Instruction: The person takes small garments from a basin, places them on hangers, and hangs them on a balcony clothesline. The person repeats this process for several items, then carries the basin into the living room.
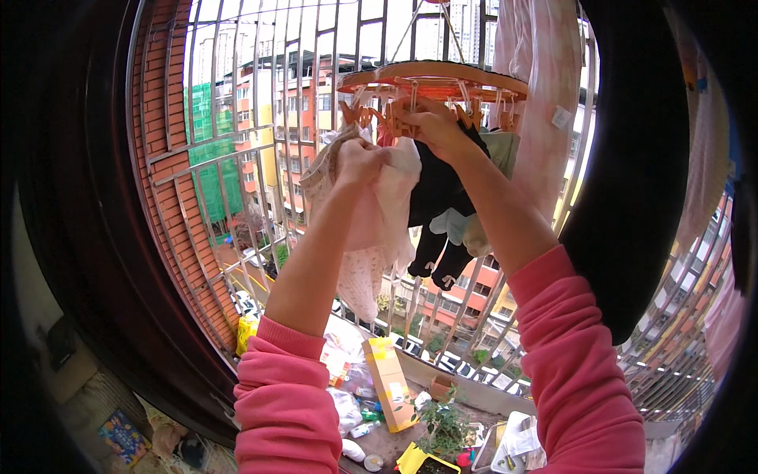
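An orange round clip hanger (434,73) hangs in front of the window bars, with clothes-pegs dangling below its rim. My left hand (361,160) is closed on the upper part of a pale, patterned garment (363,276), which droops below it. Just to the right and a little higher, my right hand (430,124) is closed round an orange clothes-peg (395,120) under the rim; its fingertips are partly hidden. Black clothing (434,186), small pale socks (452,225) and a grey-green cloth (502,150) hang behind and beside my right forearm.
Metal window bars (276,158) stand behind the hanger. At right hang a sheer pink cloth (545,118) and a large black garment (632,174). Below are a cardboard box (389,385), plastic bags (345,407), a leafy plant (444,423) and a yellow planter (422,460).
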A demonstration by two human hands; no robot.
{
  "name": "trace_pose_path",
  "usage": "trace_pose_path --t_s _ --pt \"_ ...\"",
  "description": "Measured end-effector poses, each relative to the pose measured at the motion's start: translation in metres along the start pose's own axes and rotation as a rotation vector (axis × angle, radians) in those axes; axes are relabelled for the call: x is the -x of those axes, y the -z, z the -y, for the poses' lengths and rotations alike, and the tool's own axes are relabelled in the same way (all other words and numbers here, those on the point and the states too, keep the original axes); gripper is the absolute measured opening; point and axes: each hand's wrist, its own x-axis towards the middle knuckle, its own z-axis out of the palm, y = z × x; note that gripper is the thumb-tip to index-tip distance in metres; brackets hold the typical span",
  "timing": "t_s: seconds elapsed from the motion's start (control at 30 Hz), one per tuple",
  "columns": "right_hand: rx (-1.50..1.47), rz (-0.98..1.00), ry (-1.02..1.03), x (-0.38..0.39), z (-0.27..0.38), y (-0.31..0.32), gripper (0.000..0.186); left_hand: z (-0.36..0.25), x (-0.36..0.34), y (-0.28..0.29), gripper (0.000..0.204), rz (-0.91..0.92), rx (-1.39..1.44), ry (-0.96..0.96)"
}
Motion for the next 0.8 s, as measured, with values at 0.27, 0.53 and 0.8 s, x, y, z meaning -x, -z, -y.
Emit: trace_pose_path --t_s 0.27,0.53,0.8 --pt "0.047 0.005 0.085 0.014 0.008 -0.014 0.025 -0.031 0.008 0.013 0.024 0.158 -0.046 0.075" --pt "0.05 -0.004 0.131 0.025 0.015 -0.014 0.025 -0.041 0.017 0.02 0.026 0.17 -0.083 -0.001" --pt "0.022 0.06 0.149 0.027 0.018 -0.009 0.021 -0.033 0.011 0.026 0.025 0.322 0.065 -0.073"
